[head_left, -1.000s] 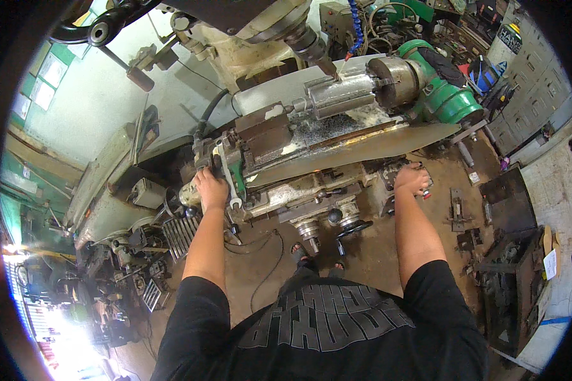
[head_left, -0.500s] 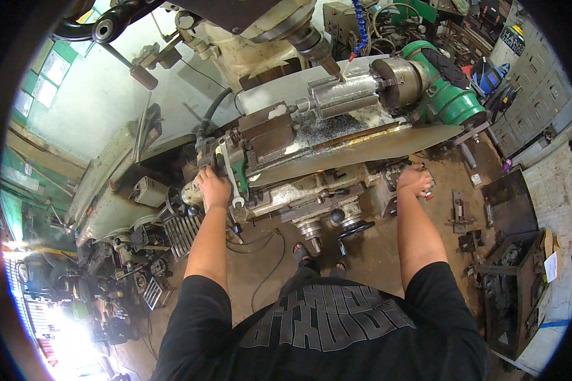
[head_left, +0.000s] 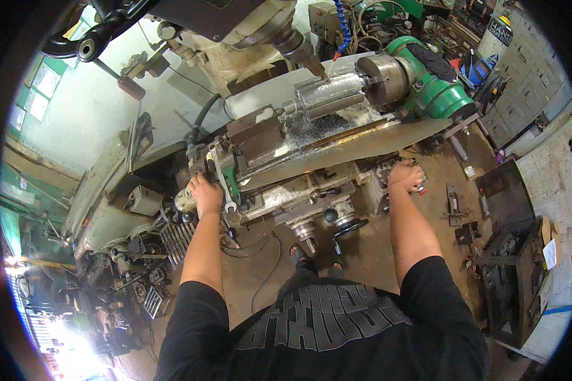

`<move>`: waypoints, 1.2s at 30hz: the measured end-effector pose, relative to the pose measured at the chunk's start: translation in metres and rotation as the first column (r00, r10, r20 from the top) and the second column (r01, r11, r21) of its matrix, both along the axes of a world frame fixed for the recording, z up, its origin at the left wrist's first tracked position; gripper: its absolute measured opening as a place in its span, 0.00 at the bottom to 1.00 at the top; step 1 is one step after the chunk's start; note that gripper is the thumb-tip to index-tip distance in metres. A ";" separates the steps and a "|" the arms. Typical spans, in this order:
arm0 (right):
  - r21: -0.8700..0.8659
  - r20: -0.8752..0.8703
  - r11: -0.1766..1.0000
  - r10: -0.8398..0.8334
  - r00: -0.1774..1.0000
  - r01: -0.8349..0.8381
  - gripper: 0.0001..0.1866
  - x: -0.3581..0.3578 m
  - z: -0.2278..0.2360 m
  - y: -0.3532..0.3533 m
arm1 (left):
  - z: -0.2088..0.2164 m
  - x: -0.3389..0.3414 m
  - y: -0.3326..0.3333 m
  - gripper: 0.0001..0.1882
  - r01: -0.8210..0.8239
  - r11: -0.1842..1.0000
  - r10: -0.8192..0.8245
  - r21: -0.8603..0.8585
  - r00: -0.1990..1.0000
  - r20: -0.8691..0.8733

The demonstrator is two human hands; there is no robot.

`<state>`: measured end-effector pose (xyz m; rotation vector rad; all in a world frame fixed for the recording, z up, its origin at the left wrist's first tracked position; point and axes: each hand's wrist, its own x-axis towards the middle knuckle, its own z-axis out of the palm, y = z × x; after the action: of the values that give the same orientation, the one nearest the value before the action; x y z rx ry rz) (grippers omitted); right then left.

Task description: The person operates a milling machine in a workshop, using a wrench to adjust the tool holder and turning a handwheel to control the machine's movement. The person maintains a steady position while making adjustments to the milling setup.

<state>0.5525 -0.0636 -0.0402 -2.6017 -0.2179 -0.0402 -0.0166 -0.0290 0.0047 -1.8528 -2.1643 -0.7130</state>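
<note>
On the left end of a milling machine's table, my left hand [head_left: 206, 194] lies with its fingers apart, beside a long open-ended wrench [head_left: 221, 174]. To the right, my right hand [head_left: 405, 176] is curled over a control unit [head_left: 381, 181] at the table's right end; what its fingers hold is hidden. A red knob [head_left: 421, 190] shows just below that hand. Between both hands and farther back, a ribbed metal cylinder [head_left: 330, 95] sits clamped between a tailstock [head_left: 255, 130] and a chuck [head_left: 382, 79]. The tip of the machine's spindle tool [head_left: 316, 65] meets its top.
A curved sheet-metal guard [head_left: 356, 149] runs along the table's front. Hand cranks [head_left: 349, 223] stick out toward me below. A blue coolant hose [head_left: 340, 28] hangs near the spindle. Metal chips lie under the cylinder. A dark metal cabinet [head_left: 508, 279] stands right; machine parts crowd the left.
The whole view has shifted slightly, so the machine appears a little farther left. Both hands stay at the same spots on the machine.
</note>
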 end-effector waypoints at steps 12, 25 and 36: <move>0.007 0.000 1.000 0.007 1.000 -0.007 0.28 0.001 -0.003 0.001 | 0.002 0.002 -0.001 0.31 0.002 1.000 -0.002 -0.005 1.000 -0.008; 0.006 0.000 1.000 -0.001 1.000 0.001 0.28 0.002 -0.005 0.001 | 0.002 0.001 -0.001 0.30 0.001 1.000 -0.001 0.012 1.000 -0.007; 0.033 0.059 0.999 -0.028 0.998 0.027 0.28 0.005 -0.014 0.005 | 0.003 0.001 -0.002 0.28 0.023 0.999 -0.023 0.030 1.000 -0.005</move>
<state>0.5571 -0.0586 -0.0545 -2.5731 -0.2010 -0.1298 -0.0159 -0.0305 0.0075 -1.8653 -2.1213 -0.7404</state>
